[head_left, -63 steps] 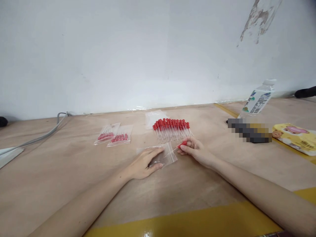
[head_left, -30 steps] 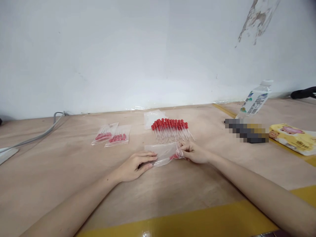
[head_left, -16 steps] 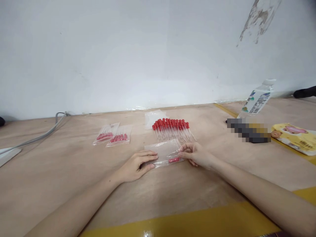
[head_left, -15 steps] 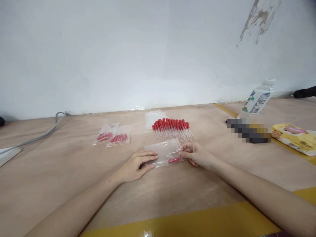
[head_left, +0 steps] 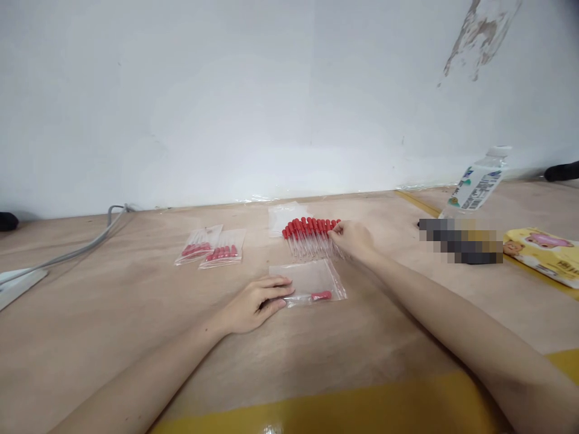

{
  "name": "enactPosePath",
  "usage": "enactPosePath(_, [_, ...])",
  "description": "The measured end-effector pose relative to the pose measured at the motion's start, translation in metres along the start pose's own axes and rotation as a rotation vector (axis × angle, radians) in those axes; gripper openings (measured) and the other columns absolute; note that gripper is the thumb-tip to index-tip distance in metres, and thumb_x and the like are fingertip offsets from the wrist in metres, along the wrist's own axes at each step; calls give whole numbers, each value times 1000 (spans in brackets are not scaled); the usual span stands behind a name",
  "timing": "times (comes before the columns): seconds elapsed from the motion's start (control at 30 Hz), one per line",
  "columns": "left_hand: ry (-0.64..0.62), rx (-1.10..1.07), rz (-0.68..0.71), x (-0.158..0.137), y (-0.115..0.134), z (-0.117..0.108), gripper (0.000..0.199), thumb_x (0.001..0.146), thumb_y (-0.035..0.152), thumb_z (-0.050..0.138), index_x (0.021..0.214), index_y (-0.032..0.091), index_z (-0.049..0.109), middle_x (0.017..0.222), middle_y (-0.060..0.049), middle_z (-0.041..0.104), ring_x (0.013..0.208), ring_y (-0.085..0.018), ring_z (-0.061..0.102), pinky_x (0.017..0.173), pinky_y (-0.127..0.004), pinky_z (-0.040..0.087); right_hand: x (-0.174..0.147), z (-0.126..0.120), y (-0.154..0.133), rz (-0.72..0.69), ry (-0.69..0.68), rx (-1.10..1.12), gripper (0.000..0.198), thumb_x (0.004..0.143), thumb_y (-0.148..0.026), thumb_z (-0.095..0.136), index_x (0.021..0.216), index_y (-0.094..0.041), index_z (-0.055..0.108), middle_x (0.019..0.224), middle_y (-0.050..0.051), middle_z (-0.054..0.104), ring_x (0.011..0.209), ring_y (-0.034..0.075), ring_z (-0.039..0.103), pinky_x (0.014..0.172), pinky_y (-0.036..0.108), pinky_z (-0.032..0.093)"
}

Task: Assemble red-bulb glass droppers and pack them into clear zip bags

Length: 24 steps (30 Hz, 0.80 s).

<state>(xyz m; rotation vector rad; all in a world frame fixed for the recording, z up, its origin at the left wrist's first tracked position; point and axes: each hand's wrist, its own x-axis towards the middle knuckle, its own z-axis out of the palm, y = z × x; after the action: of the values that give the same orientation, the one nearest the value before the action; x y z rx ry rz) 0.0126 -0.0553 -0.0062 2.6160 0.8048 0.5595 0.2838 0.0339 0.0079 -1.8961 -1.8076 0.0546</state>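
Note:
A clear zip bag (head_left: pixel 312 278) lies flat in front of me, with one red-bulbed dropper (head_left: pixel 321 295) inside along its near edge. My left hand (head_left: pixel 261 301) rests on the bag's left end, fingers stretched out and thumb apart. Behind the bag lies a row of several droppers (head_left: pixel 312 236), red bulbs towards the wall and clear stems towards me. My right hand (head_left: pixel 350 238) is at the right end of this row, thumb and fingertips pinched on a dropper there. The pinched dropper is mostly hidden by the hand.
Left of the row lie two zip bags (head_left: pixel 222 250) of droppers. White bags (head_left: pixel 284 217) lie behind it. At right are a bottle (head_left: pixel 477 184), a dark pixelated object (head_left: pixel 461 244) and a yellow packet (head_left: pixel 540 253). A grey cable (head_left: pixel 85 244) crosses the left side.
My right hand has left the bag's right edge and moved away from me to the dropper row. The left hand stays on the bag, which now lies flatter.

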Motion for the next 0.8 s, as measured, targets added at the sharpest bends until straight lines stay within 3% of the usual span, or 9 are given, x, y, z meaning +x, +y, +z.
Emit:
enactPosePath(0.13, [1,-13,-1,0,1,0,34,89,24,44,121,24,53,125,-7,54,115,-20,49,99,-39,38,14,8,-10,80,-63,-93,23,74,-32,49,70,-17,66,78,12,65,78,25,61,62,30,42])
enactPosePath(0.3, [1,-11,-6,0,0,0,34,88,24,45,121,23,54,125,-7,54,115,-20,49,100,-39,37,24,9,-12,219,-113,85,13,67,-28,56,65,-16,61,71,12,62,81,28,60,63,33,42])
enactPosePath(0.5, [-4,-4,-13,0,1,0,33,89,25,44,120,23,54,124,-7,54,114,-20,49,99,-39,38,21,-12,-14,158,-181,328,29,76,-32,48,51,-17,47,51,4,49,53,15,50,50,26,35])
enactPosePath(0.63, [1,-11,-10,0,1,0,33,88,25,44,120,23,54,124,-7,54,115,-20,49,99,-38,39,-5,-23,-9,54,-244,610,31,85,-41,36,69,-17,48,54,-1,47,43,7,36,43,21,31])
enactPosePath(0.7, [6,-12,-8,0,0,0,33,88,25,44,120,24,54,124,-7,54,115,-20,49,99,-39,39,-23,-23,-1,-8,-249,939,32,79,-49,46,86,-18,45,60,-2,50,42,5,34,40,19,30])
enactPosePath(0.8, [9,-9,-5,1,0,0,33,88,25,44,120,24,55,124,-7,55,114,-20,50,98,-39,39,-47,-15,15,0,-158,1080,60,69,-50,60,112,-21,29,66,-6,49,44,6,41,39,18,34])
